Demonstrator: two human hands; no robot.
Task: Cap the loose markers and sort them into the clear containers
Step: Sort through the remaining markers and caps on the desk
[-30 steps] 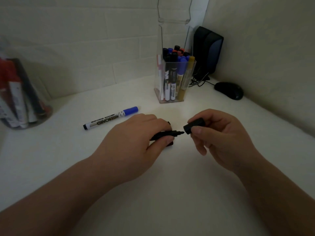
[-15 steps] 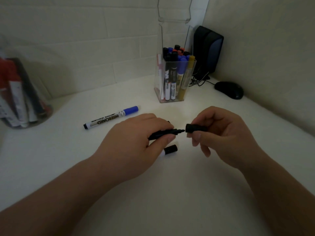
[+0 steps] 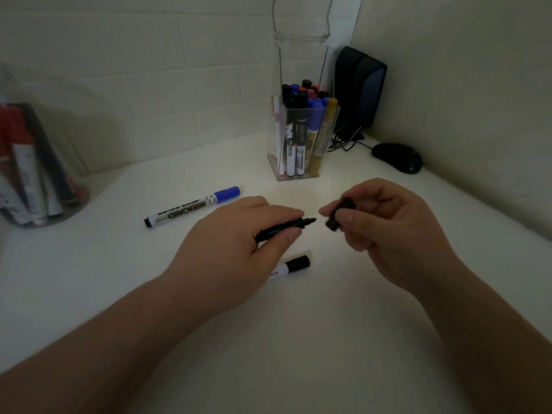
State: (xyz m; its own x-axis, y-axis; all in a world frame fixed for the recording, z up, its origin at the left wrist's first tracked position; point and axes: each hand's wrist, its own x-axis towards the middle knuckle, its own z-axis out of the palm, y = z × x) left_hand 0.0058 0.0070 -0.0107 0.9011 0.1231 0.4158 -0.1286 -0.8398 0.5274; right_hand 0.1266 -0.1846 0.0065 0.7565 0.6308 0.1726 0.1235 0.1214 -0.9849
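Observation:
My left hand grips an uncapped black marker, its tip pointing right. My right hand pinches a black cap, tilted, a short gap from the tip. A white marker with a black cap lies on the white table under my left hand, mostly hidden. A blue-capped whiteboard marker lies further left. A square clear container holding several markers stands at the back. A round clear jar with red and black markers sits at far left.
A black computer mouse and a dark speaker with cables occupy the back right corner. A tall clear stand rises behind the square container. Walls close in at the back and right.
My right hand has turned the cap from level with the marker tip to tilted and drawn it slightly away. My left hand lifted a little, showing the white marker beneath.

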